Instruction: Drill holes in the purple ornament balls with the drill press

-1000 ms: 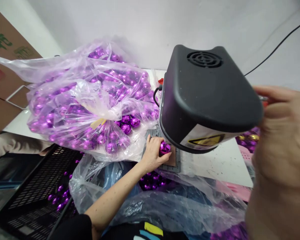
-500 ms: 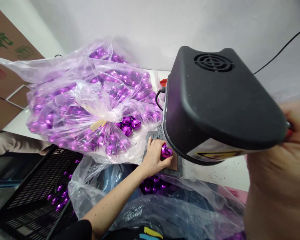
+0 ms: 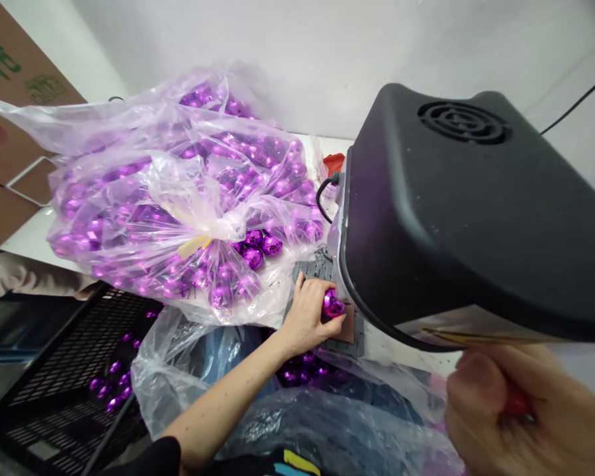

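Observation:
My left hand (image 3: 307, 314) grips a shiny purple ball (image 3: 332, 304) and holds it on a small brown pad (image 3: 348, 328) under the head of a black machine (image 3: 456, 211). The pad lies on a grey perforated plate (image 3: 312, 270). My right hand (image 3: 530, 410) is close to the camera at the lower right, below the machine head, with its fingers closed round a thin red-handled thing (image 3: 518, 401) that I cannot make out.
A large clear bag full of purple balls (image 3: 178, 198) lies on the white table, left of the machine. Another open plastic bag (image 3: 297, 396) with purple balls sits in front of me. A black crate (image 3: 64, 383) holds several balls at lower left. A cardboard box (image 3: 4, 119) stands far left.
My right hand has dropped from beside the machine head to below it at the lower right. The view has moved closer to the machine. My left hand keeps the ball on the pad.

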`<state>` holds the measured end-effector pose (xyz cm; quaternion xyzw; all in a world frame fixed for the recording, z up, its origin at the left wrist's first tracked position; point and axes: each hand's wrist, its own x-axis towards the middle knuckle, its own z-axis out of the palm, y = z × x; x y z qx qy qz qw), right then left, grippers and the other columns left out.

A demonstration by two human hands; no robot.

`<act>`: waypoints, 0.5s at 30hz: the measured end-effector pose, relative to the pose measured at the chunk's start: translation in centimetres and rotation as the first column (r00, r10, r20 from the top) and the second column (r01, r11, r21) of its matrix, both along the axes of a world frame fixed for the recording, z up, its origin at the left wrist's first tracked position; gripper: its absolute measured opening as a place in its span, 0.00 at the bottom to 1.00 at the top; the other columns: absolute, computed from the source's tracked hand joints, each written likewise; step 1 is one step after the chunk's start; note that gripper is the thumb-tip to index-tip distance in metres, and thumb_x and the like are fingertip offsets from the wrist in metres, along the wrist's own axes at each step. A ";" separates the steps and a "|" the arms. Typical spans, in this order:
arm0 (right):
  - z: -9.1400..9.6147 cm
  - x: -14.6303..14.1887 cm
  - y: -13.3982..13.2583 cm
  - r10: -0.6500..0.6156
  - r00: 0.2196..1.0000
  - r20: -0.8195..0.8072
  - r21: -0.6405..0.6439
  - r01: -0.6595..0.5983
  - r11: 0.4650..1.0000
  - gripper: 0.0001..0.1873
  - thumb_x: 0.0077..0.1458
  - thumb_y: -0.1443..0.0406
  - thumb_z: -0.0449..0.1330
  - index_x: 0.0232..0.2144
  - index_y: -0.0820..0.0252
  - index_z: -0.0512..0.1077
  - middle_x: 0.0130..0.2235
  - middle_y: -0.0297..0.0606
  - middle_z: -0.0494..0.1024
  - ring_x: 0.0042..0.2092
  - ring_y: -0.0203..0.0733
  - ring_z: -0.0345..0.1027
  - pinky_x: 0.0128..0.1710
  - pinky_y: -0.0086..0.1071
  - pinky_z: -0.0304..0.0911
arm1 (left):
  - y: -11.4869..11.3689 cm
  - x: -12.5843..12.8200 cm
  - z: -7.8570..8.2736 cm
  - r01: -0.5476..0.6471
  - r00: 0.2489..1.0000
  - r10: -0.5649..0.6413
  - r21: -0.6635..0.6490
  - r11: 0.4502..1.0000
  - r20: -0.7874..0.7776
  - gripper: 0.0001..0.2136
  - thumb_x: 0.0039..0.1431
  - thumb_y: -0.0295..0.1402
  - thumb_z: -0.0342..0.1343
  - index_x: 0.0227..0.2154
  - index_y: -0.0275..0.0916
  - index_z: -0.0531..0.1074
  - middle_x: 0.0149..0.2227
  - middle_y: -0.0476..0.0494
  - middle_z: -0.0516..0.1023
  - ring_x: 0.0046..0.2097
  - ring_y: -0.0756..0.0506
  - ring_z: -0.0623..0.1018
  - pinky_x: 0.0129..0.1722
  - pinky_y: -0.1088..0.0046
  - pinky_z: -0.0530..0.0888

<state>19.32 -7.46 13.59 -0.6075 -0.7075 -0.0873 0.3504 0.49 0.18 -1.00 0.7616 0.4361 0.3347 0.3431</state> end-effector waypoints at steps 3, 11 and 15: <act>-0.5 0.9 0.0 0.127 0.989 0.070 -0.058 -0.123 0.991 0.14 0.62 0.60 0.50 0.42 0.55 0.74 0.30 0.37 0.69 0.28 0.29 0.57 0.25 0.29 0.51 | 0.0 0.0 0.3 0.005 1.000 -0.005 -0.013 1.000 -0.014 0.20 0.54 0.36 0.61 0.50 0.40 0.69 0.47 0.38 0.77 0.55 0.35 0.74 0.70 0.40 0.50; -3.2 -0.7 -0.9 -0.011 0.993 -0.117 0.048 0.017 0.999 0.08 0.61 0.65 0.54 0.35 0.60 0.72 0.32 0.39 0.69 0.39 0.33 0.65 0.33 0.30 0.55 | 0.1 -0.2 1.7 0.011 1.000 -0.012 -0.056 0.998 -0.022 0.15 0.53 0.36 0.61 0.44 0.43 0.74 0.46 0.39 0.79 0.54 0.36 0.75 0.69 0.42 0.56; -5.4 -0.2 -0.9 0.045 0.993 -0.111 0.116 -0.032 0.993 0.07 0.56 0.67 0.57 0.38 0.57 0.73 0.34 0.39 0.70 0.43 0.36 0.68 0.35 0.29 0.61 | 0.1 -0.2 1.4 0.010 0.999 -0.013 -0.072 0.997 -0.030 0.16 0.54 0.36 0.60 0.46 0.43 0.73 0.48 0.39 0.78 0.55 0.35 0.75 0.68 0.42 0.58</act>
